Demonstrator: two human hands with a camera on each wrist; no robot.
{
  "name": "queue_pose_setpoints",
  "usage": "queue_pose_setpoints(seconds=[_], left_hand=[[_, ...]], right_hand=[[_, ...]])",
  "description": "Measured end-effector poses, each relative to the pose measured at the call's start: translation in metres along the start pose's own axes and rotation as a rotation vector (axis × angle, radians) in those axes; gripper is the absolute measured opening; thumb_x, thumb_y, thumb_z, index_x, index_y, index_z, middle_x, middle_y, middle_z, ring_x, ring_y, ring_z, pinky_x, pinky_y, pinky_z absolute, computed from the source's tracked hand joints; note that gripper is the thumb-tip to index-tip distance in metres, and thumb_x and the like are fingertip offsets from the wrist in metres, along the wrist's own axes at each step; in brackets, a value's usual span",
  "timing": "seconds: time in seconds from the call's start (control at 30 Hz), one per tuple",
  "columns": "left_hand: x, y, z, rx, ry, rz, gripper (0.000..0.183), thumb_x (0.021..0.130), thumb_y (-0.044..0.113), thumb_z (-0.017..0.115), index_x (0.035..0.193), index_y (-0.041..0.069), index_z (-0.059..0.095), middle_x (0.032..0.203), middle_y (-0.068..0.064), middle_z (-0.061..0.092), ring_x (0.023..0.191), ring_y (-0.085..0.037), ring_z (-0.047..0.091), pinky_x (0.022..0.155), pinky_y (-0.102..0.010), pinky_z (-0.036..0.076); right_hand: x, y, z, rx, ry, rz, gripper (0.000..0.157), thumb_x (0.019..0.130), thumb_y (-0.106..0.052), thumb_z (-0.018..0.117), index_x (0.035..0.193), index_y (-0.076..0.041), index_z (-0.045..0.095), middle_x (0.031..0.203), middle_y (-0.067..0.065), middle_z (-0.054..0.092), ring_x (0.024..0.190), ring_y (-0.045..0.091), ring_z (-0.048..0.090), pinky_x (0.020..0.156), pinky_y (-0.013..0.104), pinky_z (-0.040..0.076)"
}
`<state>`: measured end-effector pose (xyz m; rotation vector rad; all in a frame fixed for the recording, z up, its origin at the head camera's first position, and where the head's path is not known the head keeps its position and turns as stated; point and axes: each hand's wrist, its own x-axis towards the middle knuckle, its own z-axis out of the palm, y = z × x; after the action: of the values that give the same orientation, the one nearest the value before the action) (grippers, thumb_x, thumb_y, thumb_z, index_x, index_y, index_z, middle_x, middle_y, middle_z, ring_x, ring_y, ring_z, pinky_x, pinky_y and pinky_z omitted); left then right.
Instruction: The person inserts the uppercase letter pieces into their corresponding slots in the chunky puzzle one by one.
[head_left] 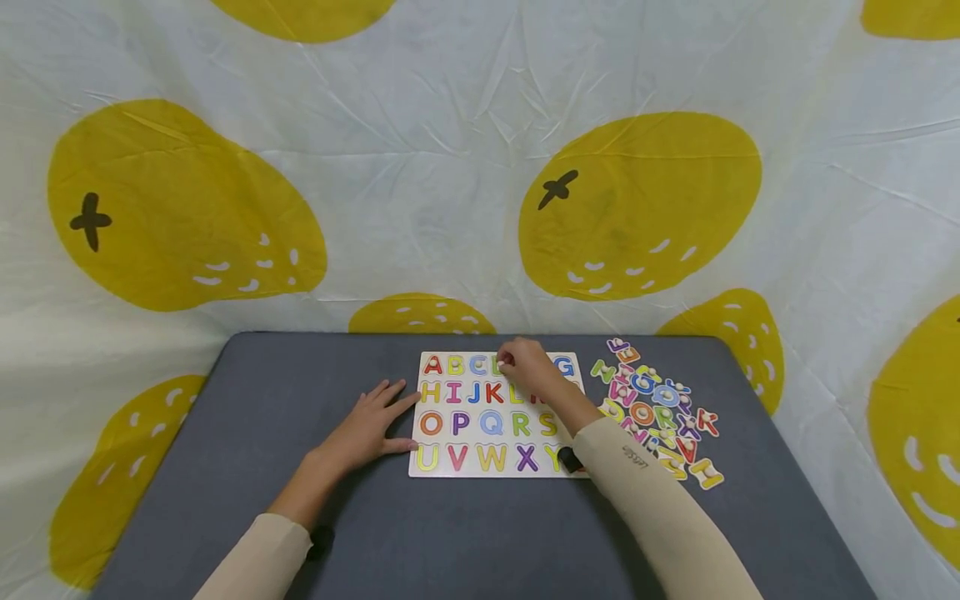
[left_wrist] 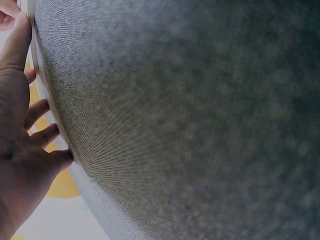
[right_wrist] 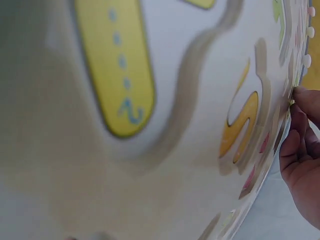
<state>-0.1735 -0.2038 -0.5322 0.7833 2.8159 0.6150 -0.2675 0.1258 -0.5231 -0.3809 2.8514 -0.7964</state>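
A white alphabet puzzle board [head_left: 472,477] with coloured letters lies on the dark table. Letter pieces with knobs sit in the A [head_left: 432,365], B [head_left: 455,365] and C slots of its top row. My right hand [head_left: 527,365] is over that row and pinches the green letter D piece [head_left: 495,364], mostly hidden by the fingers, at the D slot. In the right wrist view, the thumb and fingers [right_wrist: 300,142] meet low at the board's surface. My left hand [head_left: 365,427] lies spread at the board's left edge, fingertips and thumb touching it.
Several loose letter pieces [head_left: 641,412] lie in an overlapping pile to the right of the board, beside my right forearm. An H piece [head_left: 707,474] lies at the pile's near end. Behind the table [head_left: 300,400] hangs a fruit-patterned cloth [head_left: 420,225].
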Motion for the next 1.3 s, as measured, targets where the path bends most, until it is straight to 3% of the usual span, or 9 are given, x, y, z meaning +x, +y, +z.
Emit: queue_pose_setpoints(seconds=[0.4, 0.6, 0.8, 1.0, 1.3], left_hand=[[-0.001, 0.003, -0.003, -0.002, -0.01, -0.01, 0.088, 0.086, 0.056, 0.078, 0.159, 0.019, 0.044, 0.164, -0.021, 0.037, 0.153, -0.049, 0.027, 0.116, -0.075, 0.025], [0.0, 0.004, -0.002, -0.001, -0.011, -0.004, 0.088, 0.086, 0.056, 0.078, 0.159, 0.019, 0.044, 0.164, -0.021, 0.037, 0.153, -0.05, 0.027, 0.116, -0.075, 0.025], [-0.001, 0.003, -0.001, 0.003, -0.007, -0.008, 0.088, 0.086, 0.056, 0.078, 0.159, 0.019, 0.044, 0.164, -0.021, 0.037, 0.153, -0.05, 0.027, 0.116, -0.075, 0.025], [-0.001, 0.002, -0.001, 0.007, -0.006, -0.003, 0.088, 0.086, 0.056, 0.077, 0.159, 0.018, 0.045, 0.164, -0.022, 0.038, 0.153, -0.05, 0.027, 0.115, -0.075, 0.026], [0.0, 0.003, -0.003, 0.011, -0.013, 0.004, 0.087, 0.087, 0.055, 0.078, 0.158, 0.017, 0.045, 0.163, -0.023, 0.038, 0.152, -0.052, 0.028, 0.113, -0.077, 0.027]], right_hand=[[0.0, 0.001, 0.002, 0.019, -0.008, 0.018, 0.011, 0.1, -0.017, 0.069, 0.108, -0.011, 0.074, 0.1, 0.005, 0.062, 0.091, 0.019, 0.056, 0.079, 0.031, 0.05], [-0.002, 0.002, -0.005, 0.018, -0.028, -0.025, 0.018, 0.1, -0.017, 0.068, 0.117, -0.011, 0.073, 0.101, 0.004, 0.065, 0.089, 0.018, 0.059, 0.08, 0.033, 0.052], [-0.008, 0.006, -0.025, 0.039, -0.009, -0.063, 0.021, 0.101, -0.013, 0.067, 0.119, -0.006, 0.072, 0.098, 0.005, 0.069, 0.087, 0.019, 0.061, 0.083, 0.037, 0.054], [-0.021, 0.017, -0.054, 0.061, 0.012, -0.09, 0.024, 0.101, -0.013, 0.067, 0.123, -0.002, 0.071, 0.107, 0.009, 0.071, 0.095, 0.023, 0.063, 0.088, 0.042, 0.055], [-0.043, 0.06, -0.084, 0.031, 0.09, -0.107, 0.022, 0.1, -0.01, 0.069, 0.12, -0.002, 0.071, 0.103, 0.01, 0.072, 0.091, 0.024, 0.064, 0.081, 0.044, 0.055]])
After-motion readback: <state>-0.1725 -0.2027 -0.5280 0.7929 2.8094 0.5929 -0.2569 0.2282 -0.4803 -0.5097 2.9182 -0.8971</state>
